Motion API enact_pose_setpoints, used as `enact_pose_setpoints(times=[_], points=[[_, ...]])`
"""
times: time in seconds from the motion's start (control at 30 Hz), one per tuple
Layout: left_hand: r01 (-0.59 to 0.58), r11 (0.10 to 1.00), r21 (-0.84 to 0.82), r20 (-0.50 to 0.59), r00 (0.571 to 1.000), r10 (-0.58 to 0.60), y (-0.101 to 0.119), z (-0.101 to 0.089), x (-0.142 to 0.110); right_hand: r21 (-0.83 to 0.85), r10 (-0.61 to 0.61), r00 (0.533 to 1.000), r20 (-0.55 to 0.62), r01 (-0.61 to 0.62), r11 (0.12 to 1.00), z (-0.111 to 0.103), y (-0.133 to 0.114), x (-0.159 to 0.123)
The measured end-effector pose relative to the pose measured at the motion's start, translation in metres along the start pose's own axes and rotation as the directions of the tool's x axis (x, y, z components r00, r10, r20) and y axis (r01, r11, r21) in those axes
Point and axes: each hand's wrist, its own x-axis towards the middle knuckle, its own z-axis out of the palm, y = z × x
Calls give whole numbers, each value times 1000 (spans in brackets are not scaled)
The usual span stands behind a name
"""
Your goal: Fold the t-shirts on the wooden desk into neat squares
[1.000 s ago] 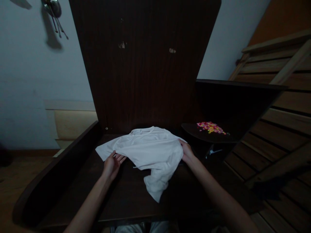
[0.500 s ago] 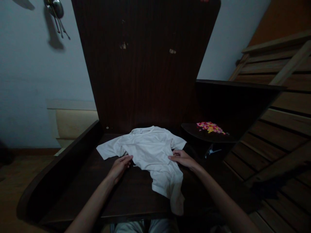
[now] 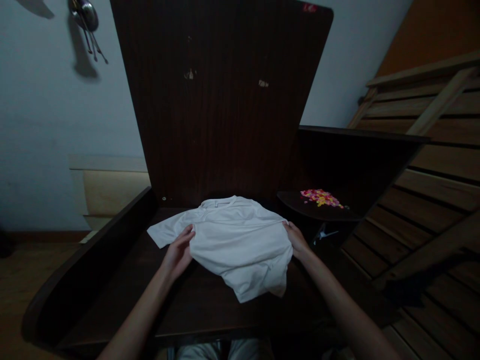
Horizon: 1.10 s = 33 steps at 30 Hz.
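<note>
A white T-shirt (image 3: 240, 240) lies on the dark wooden desk (image 3: 202, 310), its neckline at the back and one sleeve spread out to the left. My left hand (image 3: 180, 252) pinches the shirt's left side, thumb on top. On the opposite side, my right hand (image 3: 296, 239) grips the fabric near the right sleeve. Between my hands the cloth is pulled fairly taut, and its lower part hangs in loose folds toward me. The fingers under the fabric are partly hidden.
A tall dark panel (image 3: 221, 110) rises behind the desk. To the right, a small shelf (image 3: 318, 212) bears a pile of pink and yellow bits (image 3: 321, 197). A raised side board (image 3: 90, 260) edges the desk on the left. Wooden slats (image 3: 431, 200) stand far right.
Both hands have taken hold of the shirt's sides and moved up and outward. The bunched fabric is now stretched wider, and its trailing lower end has drawn back from the desk's front edge.
</note>
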Motion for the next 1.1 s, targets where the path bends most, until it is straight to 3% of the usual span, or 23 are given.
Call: enact_pose_setpoints(times=[0.1,0.23,0.37,0.43,0.53,0.63,0.73,0.8,0.97,1.1], points=[[15,995,97,-36,999,-11,12,-10,-7,-22,-2,1000,2,2,1000,-3,-2,3],[-48,987,156,28,999,44,32,-26,-17,-25,18,1000,-7,-18,1000,-3,-10,0],[-36,970,240,23,999,31,40,-39,-23,-20,121,982,144,-120,993,-2,-23,-15],[-16,958,285,24,1000,10,38,-44,-25,-88,169,940,298,-149,985,-4,-29,-24],[35,943,332,87,994,-68,30,-49,-30,-269,238,823,516,-108,957,-11,-35,-37],[75,893,444,170,971,-167,19,-50,-36,-433,274,762,587,9,902,-18,-34,-43],[24,779,626,176,969,-172,9,-50,-37,-483,280,773,569,38,875,-21,-31,-46],[-27,727,686,154,982,-108,6,-52,-34,-406,257,790,556,-11,914,-20,-30,-48],[-109,859,500,14,993,118,19,-42,-25,-56,166,893,418,-157,986,-11,-48,-49],[-170,930,326,-32,981,190,47,-19,-24,103,136,922,363,-185,977,-2,-75,-41]])
